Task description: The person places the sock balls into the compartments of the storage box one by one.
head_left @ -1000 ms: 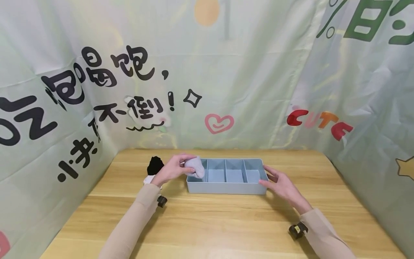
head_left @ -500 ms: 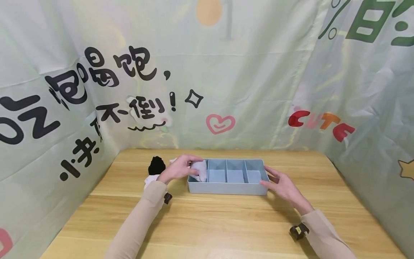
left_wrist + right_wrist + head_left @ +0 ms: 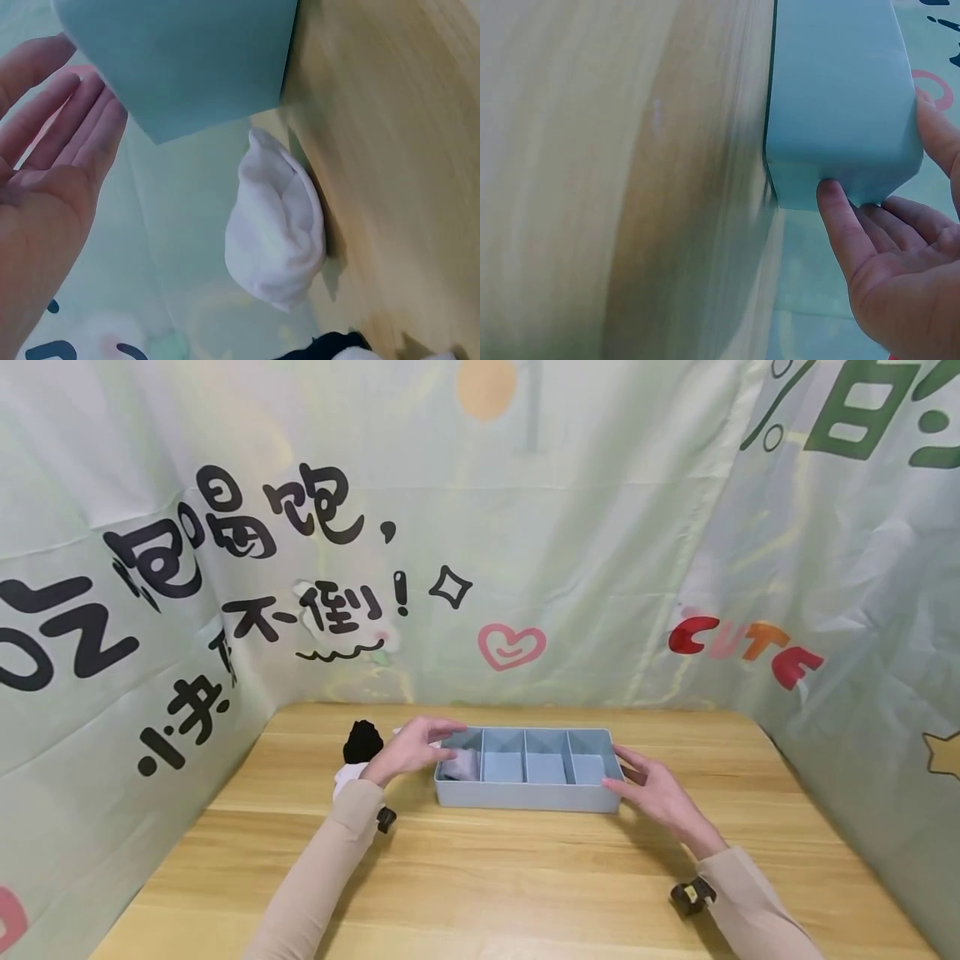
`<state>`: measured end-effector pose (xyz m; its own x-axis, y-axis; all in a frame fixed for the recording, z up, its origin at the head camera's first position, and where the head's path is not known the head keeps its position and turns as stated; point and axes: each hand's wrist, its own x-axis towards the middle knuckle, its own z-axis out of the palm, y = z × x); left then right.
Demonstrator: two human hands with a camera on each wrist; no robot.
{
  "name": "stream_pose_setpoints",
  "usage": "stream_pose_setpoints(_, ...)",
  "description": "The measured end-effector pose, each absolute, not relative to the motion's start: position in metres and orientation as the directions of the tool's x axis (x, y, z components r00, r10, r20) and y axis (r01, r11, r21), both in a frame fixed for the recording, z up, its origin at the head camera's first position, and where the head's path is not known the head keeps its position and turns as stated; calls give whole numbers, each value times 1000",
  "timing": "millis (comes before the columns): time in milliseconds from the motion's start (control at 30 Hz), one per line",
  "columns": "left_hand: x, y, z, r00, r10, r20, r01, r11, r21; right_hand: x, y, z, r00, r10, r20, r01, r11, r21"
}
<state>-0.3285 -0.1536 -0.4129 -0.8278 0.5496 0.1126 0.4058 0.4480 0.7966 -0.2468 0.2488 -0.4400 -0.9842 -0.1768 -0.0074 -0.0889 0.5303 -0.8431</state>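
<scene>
A pale blue tray point(image 3: 525, 795) with several compartments lies on the wooden table. A light grey rolled sock point(image 3: 459, 766) sits in its leftmost compartment. My left hand point(image 3: 427, 739) hovers over the tray's left end with straight fingers and holds nothing; the left wrist view shows its open palm point(image 3: 45, 172) beside the tray point(image 3: 187, 60). My right hand point(image 3: 637, 777) rests against the tray's right end. In the right wrist view its thumb point(image 3: 840, 214) presses the corner of the tray point(image 3: 840, 97) while the fingers stay straight.
A black sock ball point(image 3: 362, 742) and a white sock point(image 3: 343, 775) lie left of the tray, behind my left wrist. Another white rolled sock point(image 3: 277, 225) sits on the table just outside the tray's left end. Printed cloth walls point(image 3: 570, 568) enclose the table point(image 3: 487, 877) on three sides.
My left hand lowered the grey sock into the leftmost compartment, let go of it and opened. The right hand stayed at the tray's right end.
</scene>
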Motion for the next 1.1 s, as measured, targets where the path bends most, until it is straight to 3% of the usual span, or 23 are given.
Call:
stream_pose_setpoints(300, -325, -167, -419, -872, 453, 185, 390, 414, 823, -243, 251, -441, -986, -168, -6, -85, 531, -843)
stream_pose_setpoints(900, -310, -206, -431, -944, 245, 220, 321, 530, 785, -245, 248, -439, -985, -171, -5, -84, 508, -857)
stream_pose_setpoints(1100, -308, -220, -433, -950, 178, 256, 312, 503, 806, -246, 249, -439, -985, -171, 5, -94, 515, -852)
